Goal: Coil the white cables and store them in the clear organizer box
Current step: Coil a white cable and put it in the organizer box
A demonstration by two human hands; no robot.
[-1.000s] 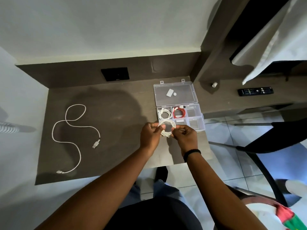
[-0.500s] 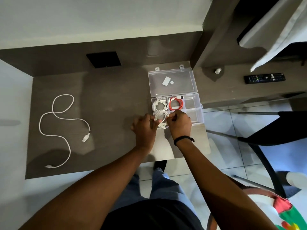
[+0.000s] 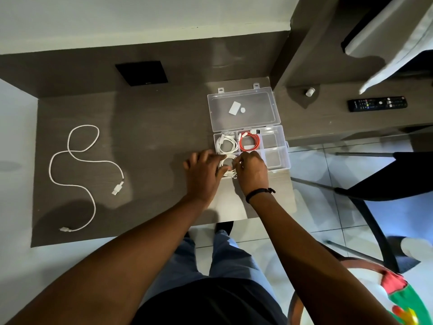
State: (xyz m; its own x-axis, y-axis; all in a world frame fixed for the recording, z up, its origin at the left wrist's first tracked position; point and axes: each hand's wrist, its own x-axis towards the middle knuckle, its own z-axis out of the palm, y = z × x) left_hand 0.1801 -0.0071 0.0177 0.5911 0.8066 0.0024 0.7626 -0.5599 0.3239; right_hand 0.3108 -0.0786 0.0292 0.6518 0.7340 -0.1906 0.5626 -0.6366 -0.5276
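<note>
Centre frame: left hand and right hand, fingers curled around a coiled white cable, pressing it into the near-left compartment of the clear plastic organizer box, lid open toward upper frame. No readable writing on box or cables. At left on the dark wooden desk, a loose white USB cable, snaking from upper to lower frame.
</note>
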